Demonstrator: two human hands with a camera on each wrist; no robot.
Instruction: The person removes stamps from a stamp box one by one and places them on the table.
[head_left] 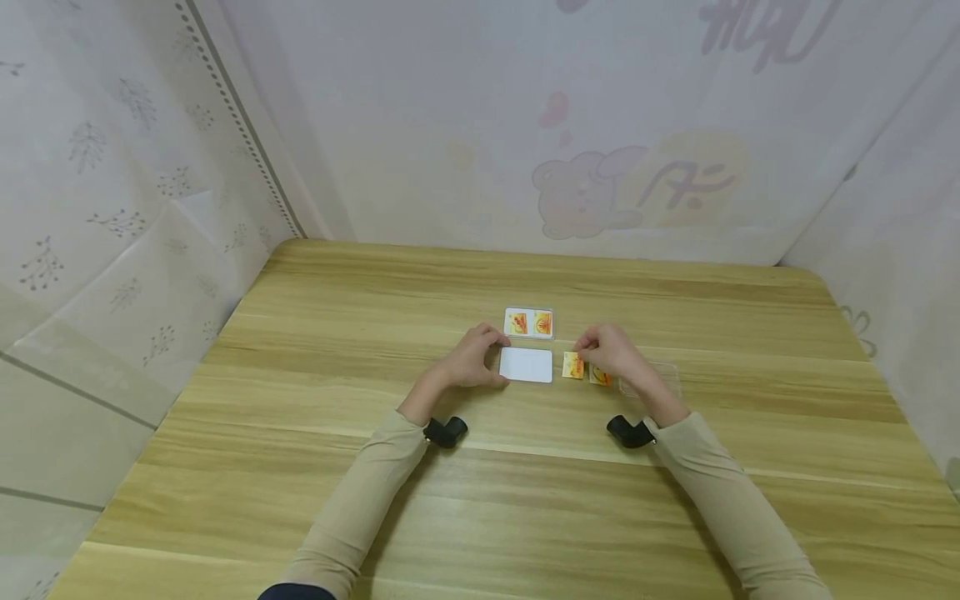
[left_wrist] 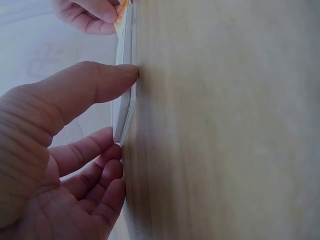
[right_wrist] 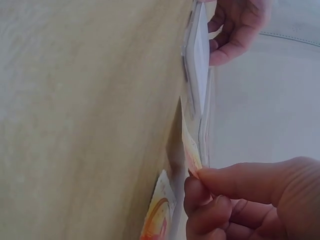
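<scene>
Your left hand steadies a white panel while your right pinches a yellow card

Your left hand [head_left: 472, 358] grips the left end of the white panel [head_left: 526, 365], thumb along the near edge and fingers at the far side. The panel lies flat on the wood-grained surface [head_left: 510, 500], roughly between your two hands; from your left wrist you can see a clear layer along its edge, with your thumb tip pressed against it.

Your right hand [head_left: 611, 350] pinches the yellow card [head_left: 573, 364] between thumb and forefinger, just right of the panel and apart from it. From your right wrist the card shows nearly edge-on and at a slant; you cannot tell there whether its lower edge touches the surface. Its neighbour, the second card [head_left: 599, 375], sits just to the right, partly hidden under your right hand, with a yellow and orange print.

Just beyond the white panel lies the picture panel [head_left: 528, 322], a white piece with a clear rim carrying two yellow-and-orange pictures side by side. To the right, partly covered by your right wrist, is a clear tray [head_left: 666, 375].

Both your sleeves [head_left: 367, 487] are beige, and a black device [head_left: 446, 432] juts inward at your left wrist, with another like it at your right. Behind the surface hangs a pale backdrop [head_left: 450, 108] printed with a pink bear [head_left: 581, 196]; to your left, a curtain [head_left: 86, 217] carries grey sprigs.
</scene>
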